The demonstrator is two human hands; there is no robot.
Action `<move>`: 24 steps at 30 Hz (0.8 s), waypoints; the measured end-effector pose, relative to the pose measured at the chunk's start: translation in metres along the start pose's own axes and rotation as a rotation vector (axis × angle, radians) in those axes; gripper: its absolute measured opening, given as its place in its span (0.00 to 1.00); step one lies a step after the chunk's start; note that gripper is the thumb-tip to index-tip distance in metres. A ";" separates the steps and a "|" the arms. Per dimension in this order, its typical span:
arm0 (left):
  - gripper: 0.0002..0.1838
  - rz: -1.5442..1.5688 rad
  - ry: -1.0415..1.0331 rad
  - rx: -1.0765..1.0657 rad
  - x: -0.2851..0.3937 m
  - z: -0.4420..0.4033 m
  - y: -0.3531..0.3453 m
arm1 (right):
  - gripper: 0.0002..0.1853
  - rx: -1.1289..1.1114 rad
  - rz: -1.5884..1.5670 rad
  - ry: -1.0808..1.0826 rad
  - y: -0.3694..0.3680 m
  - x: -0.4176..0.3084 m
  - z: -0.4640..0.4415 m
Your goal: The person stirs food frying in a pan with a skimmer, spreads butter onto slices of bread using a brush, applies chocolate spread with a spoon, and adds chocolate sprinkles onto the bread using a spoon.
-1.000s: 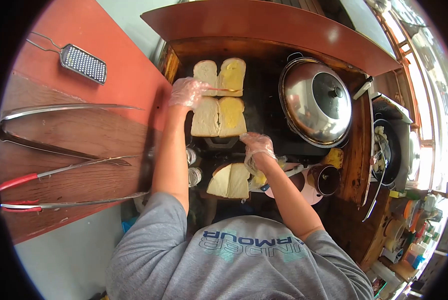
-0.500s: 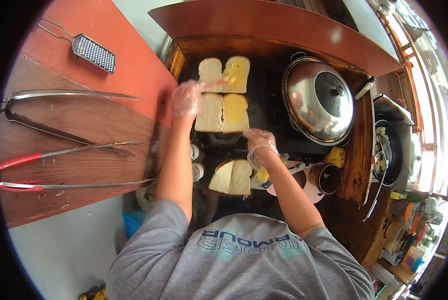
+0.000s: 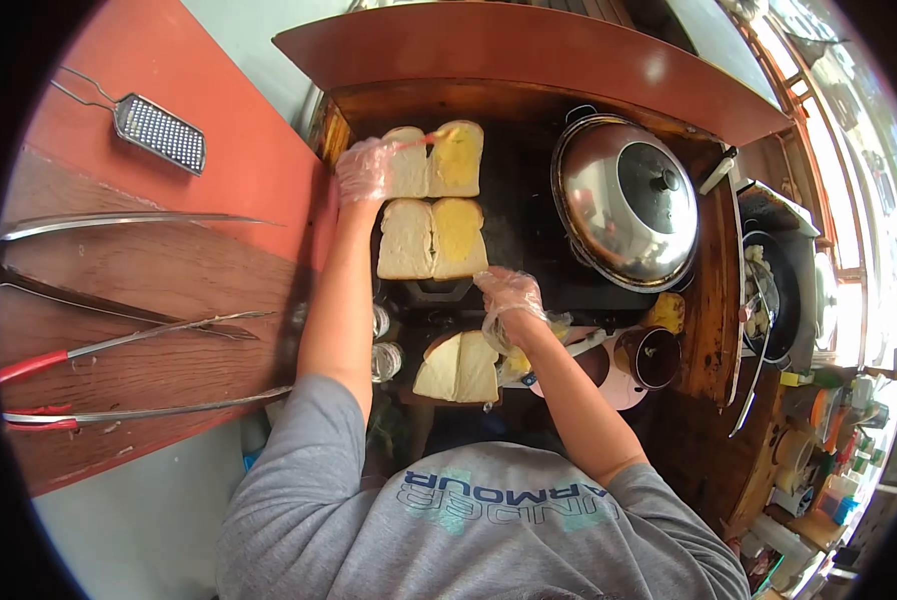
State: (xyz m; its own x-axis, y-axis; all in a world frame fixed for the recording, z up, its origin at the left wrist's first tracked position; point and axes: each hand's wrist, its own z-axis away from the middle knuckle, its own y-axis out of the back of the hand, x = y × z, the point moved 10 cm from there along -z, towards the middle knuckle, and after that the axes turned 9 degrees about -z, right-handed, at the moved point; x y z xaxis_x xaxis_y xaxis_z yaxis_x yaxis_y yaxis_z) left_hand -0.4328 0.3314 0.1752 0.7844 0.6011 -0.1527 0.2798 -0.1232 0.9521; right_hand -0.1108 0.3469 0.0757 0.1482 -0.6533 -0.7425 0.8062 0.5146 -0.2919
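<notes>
My left hand point(image 3: 365, 170), in a clear plastic glove, is closed around the thin reddish handle of a spreader point(image 3: 420, 141). The spreader's tip, with yellow spread on it, lies over the top of the far right bread slice point(image 3: 456, 172), which is partly coated yellow. Beside that is a plain far left slice point(image 3: 406, 178). Nearer to me are a plain slice point(image 3: 405, 240) and a yellow-coated slice point(image 3: 458, 238), side by side. My right hand point(image 3: 510, 294), also gloved, has its fingers drawn together by the near corner of the coated slice; what they hold, if anything, is hidden.
More bread point(image 3: 458, 367) sits close to my body. A domed lidded pan point(image 3: 623, 200) stands right, near a dark pot point(image 3: 648, 356). Tongs point(image 3: 138, 342) and a grater point(image 3: 160, 132) lie on the left counter. Jars point(image 3: 385, 361) stand beside my left forearm.
The spreader's tip has moved up from the middle of the far right slice to its top edge. My right hand stays by the near slice's corner. The whole view has shifted slightly.
</notes>
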 end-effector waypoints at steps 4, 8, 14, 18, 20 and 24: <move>0.18 0.106 -0.016 0.122 0.015 -0.017 0.003 | 0.24 0.001 0.036 0.021 -0.003 -0.005 0.002; 0.15 0.069 -0.173 0.136 0.015 0.035 0.002 | 0.19 0.041 0.051 0.037 0.000 -0.002 0.005; 0.12 0.043 -0.104 0.111 0.009 0.066 0.054 | 0.23 -0.020 0.062 0.040 0.003 0.000 0.001; 0.09 0.072 -0.001 0.075 0.014 0.082 0.027 | 0.25 -0.019 0.049 0.053 0.006 0.007 -0.004; 0.10 -0.038 -0.055 0.053 0.022 0.101 0.030 | 0.27 -0.019 0.089 0.023 0.006 0.012 -0.009; 0.11 0.147 0.033 0.146 0.022 0.090 0.040 | 0.27 0.003 0.080 0.040 0.007 0.011 -0.005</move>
State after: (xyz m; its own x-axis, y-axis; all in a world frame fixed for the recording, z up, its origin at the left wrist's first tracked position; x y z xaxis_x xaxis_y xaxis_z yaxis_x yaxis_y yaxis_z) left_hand -0.3545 0.2690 0.1864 0.8052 0.5930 -0.0037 0.2424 -0.3234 0.9147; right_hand -0.1065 0.3461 0.0619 0.1895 -0.5873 -0.7869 0.7946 0.5625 -0.2285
